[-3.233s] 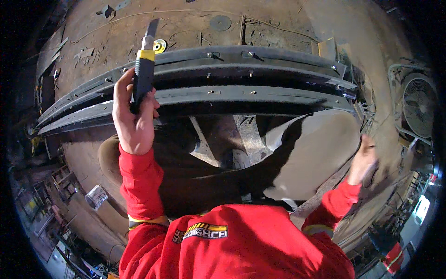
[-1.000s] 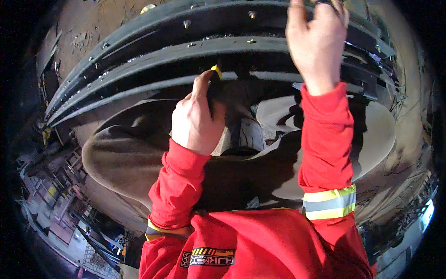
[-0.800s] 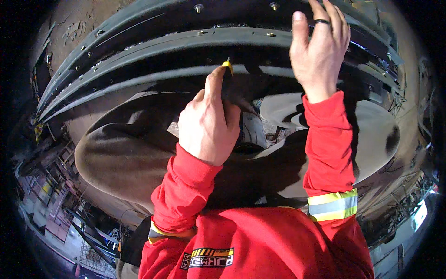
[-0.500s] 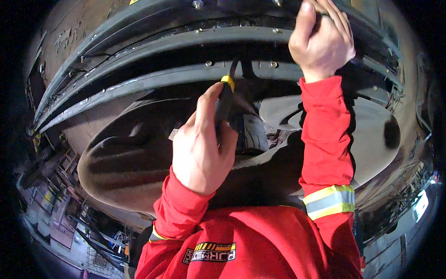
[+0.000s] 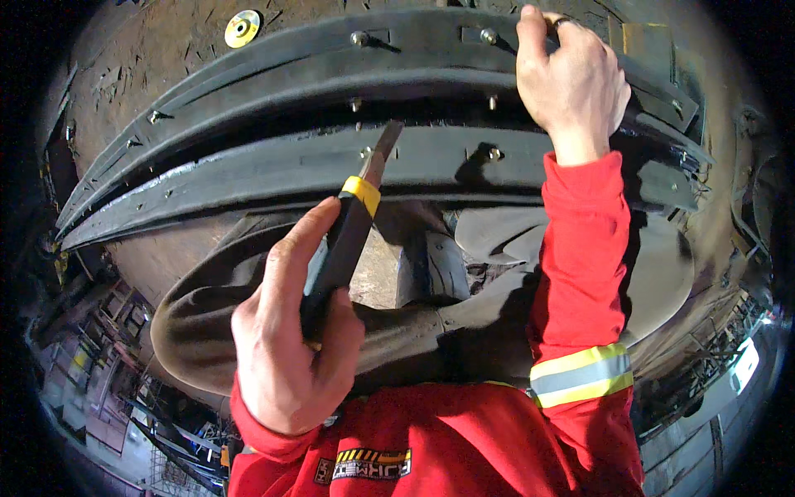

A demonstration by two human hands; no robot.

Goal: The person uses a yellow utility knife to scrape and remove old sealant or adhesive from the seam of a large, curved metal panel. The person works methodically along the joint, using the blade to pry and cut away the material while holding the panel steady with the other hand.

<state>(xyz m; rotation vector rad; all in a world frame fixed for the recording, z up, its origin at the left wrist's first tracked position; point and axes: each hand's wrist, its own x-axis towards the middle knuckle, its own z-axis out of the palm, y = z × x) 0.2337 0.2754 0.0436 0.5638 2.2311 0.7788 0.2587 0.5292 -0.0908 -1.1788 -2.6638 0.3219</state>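
Observation:
My left hand (image 5: 286, 331) is closed around a utility knife (image 5: 344, 236) with a black handle and a yellow collar. Its flat blade (image 5: 383, 153) points up and away, over the nearer long dark strip (image 5: 281, 161); whether it touches the strip I cannot tell. Farther off, a second long dark strip (image 5: 422, 41) runs alongside, with a dark gap between the two. My right hand (image 5: 575, 83) has its fingers curled over the far edge of that strip, right of the middle, and the fingertips are hidden. Bolts (image 5: 489, 36) stick out of both strips.
A yellow grinding disc (image 5: 243, 29) lies on the brown, debris-strewn surface beyond the strips. My bent legs, in dark trousers (image 5: 215, 331), spread on both sides close to the nearer strip. Metal racks and clutter (image 5: 108, 364) stand at the lower left.
My left hand has drawn the knife back toward me and to the left. The far strip now shows more of its bolted face, with my right hand still at it. The disc has come fully into view.

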